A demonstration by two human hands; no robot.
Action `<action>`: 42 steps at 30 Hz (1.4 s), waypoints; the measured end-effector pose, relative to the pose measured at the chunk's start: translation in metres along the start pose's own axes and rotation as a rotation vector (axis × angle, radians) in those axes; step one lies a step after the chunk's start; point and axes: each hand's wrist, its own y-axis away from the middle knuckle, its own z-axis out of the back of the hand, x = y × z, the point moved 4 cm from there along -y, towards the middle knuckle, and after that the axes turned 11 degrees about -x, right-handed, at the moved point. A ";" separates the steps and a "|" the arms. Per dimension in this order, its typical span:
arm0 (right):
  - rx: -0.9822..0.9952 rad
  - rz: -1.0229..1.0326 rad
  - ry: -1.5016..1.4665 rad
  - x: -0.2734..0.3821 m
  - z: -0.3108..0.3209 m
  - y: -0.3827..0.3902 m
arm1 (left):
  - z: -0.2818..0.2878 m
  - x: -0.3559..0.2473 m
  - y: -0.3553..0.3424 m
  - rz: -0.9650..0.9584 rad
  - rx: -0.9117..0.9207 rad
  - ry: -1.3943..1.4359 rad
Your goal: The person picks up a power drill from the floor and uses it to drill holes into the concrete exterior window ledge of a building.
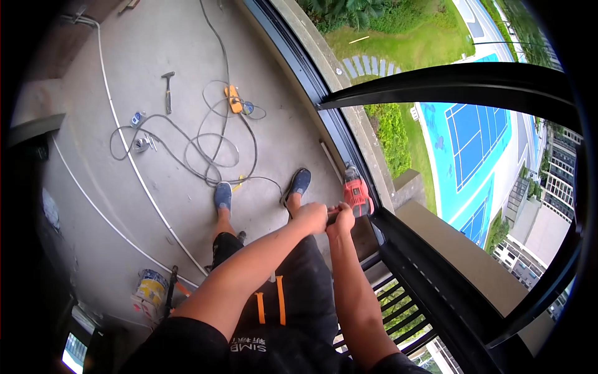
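Observation:
A red power drill (357,194) is at the dark window frame (346,146), its chuck end resting over or close to the lower rail; whether its tip touches is hard to make out. My left hand (310,219) is closed around the outer end of the drill's handle. Beside it, my right hand (342,220) also grips the handle, closer to the drill body. The fingers of both hands are partly hidden. A dark cable (269,179) runs across the floor toward my feet.
Loops of grey cable (187,140) lie on the concrete floor around an orange socket block (233,100). A hammer (168,93) and a small metal part (143,144) lie left of it. White tubing (128,149) crosses the floor. A bucket (151,288) stands lower left. Dark railings (398,311) border the right.

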 end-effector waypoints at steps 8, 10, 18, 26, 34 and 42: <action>0.014 0.003 -0.016 -0.011 0.012 0.033 | 0.036 -0.007 0.042 0.000 0.032 -0.040; 0.032 -0.025 0.037 -0.002 -0.008 -0.005 | 0.016 0.002 -0.001 -0.012 -0.053 -0.055; -0.062 -0.082 0.067 -0.014 -0.033 -0.048 | -0.009 0.025 -0.054 0.122 0.064 -0.033; 0.000 -0.061 0.138 -0.001 -0.022 -0.052 | -0.009 0.009 -0.043 0.103 0.041 -0.010; 0.053 -0.001 -0.022 -0.003 -0.017 -0.003 | 0.015 0.008 -0.006 0.011 -0.028 -0.033; 0.088 0.075 0.019 -0.016 0.087 0.149 | 0.049 -0.025 0.165 -0.020 -0.002 0.022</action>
